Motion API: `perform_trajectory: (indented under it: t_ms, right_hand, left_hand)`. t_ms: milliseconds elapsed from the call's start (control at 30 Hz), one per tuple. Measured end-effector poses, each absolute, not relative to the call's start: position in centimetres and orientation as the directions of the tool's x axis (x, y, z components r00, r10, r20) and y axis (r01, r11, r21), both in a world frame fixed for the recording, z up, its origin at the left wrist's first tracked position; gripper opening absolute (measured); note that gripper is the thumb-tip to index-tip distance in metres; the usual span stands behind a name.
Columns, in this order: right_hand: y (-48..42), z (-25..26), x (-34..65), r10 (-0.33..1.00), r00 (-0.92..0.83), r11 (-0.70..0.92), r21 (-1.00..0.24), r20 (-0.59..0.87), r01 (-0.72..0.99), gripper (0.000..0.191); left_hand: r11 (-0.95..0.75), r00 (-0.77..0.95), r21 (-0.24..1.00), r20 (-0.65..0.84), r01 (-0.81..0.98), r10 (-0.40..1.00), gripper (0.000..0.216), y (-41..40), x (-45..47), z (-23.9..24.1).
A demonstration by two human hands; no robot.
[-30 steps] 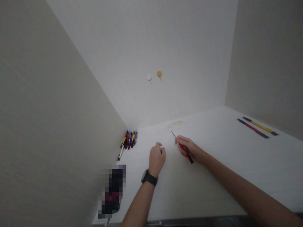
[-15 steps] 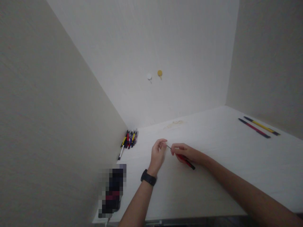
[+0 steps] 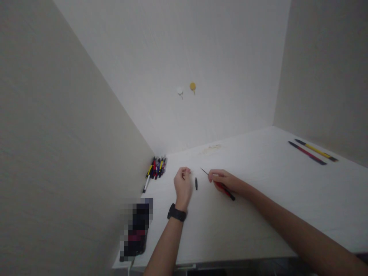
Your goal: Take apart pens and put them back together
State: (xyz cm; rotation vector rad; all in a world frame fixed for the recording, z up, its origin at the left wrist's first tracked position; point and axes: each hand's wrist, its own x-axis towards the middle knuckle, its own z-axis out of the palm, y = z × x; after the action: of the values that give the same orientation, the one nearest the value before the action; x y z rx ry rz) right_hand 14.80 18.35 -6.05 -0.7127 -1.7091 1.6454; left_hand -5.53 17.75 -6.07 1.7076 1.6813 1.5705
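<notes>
Right hand point(image 3: 228, 180): fingers clamped on one red-and-black pen point(image 3: 222, 187), slender rod protruding, over the white bench point(image 3: 253, 161). Left hand point(image 3: 183, 188): fingers curled, grip unclear. Small black piece point(image 3: 196, 183): on bench, between hands, nearer left.

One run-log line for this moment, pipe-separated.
right hand: holding red-and-black pen, thin refill exposed | left hand: curled, contents unclear | small black tapered piece: lying on white tabletop between hands

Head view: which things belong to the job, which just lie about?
Apparently in use: red barrel in right hand; small black piece beside left hand.
Apparently lying about: pen cluster, left; yellow pen and red pen, far right; pixelated object.
</notes>
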Motion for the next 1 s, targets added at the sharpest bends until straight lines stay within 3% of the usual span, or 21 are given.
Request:
perform_trajectory:
  t_ms: [100,200,333,533,667,733,833,1000]
  right_hand:
    - [18.4,-5.9,14.9,0.802,-0.592,0.065,-0.996,0.084,-0.053,0.022]
    - [18.4,-5.6,14.9,0.823,-0.562,0.065,-0.996,0.085,-0.055,0.021]
    - [18.5,-5.7,14.9,0.838,-0.536,0.069,-0.995,0.098,-0.073,0.02]
    - [18.9,-6.2,14.8,0.841,-0.535,0.066,-0.996,0.083,-0.052,0.021]
    - [18.7,-5.9,14.9,0.859,-0.504,0.078,-0.996,0.092,-0.049,0.022]
    - [18.6,-5.7,14.9,0.873,-0.48,0.071,-0.996,0.089,-0.057,0.023]
    - [18.4,-5.6,15.1,0.854,-0.509,0.074,-0.994,0.106,-0.082,0.023]
    - [18.2,-6.0,14.9,0.759,-0.64,0.115,-0.992,0.119,-0.048,0.028]
  left_hand:
    - [-0.173,-0.152,0.551,0.494,0.816,0.856,0.021,17.4,-6.2,-6.4]
    - [-0.138,-0.017,0.341,0.415,0.93,0.91,0.022,17.0,-6.4,-6.7]
    - [-0.113,0.019,0.263,0.334,0.958,0.942,0.02,16.7,-6.5,-6.9]
    - [-0.113,-0.018,0.354,0.346,0.928,0.938,0.014,16.8,-6.5,-7.0]
    - [-0.075,-0.222,0.563,0.441,0.823,0.87,0.029,16.8,-5.9,-6.1]
    - [-0.206,-0.259,0.685,0.511,0.698,0.82,0.035,16.8,-5.4,-5.4]
    - [-0.412,-0.18,0.762,0.557,0.499,0.811,0.037,16.6,-4.8,-4.6]
    - [-0.501,0.127,0.791,0.49,0.35,0.863,0.028,16.5,-4.3,-4.7]
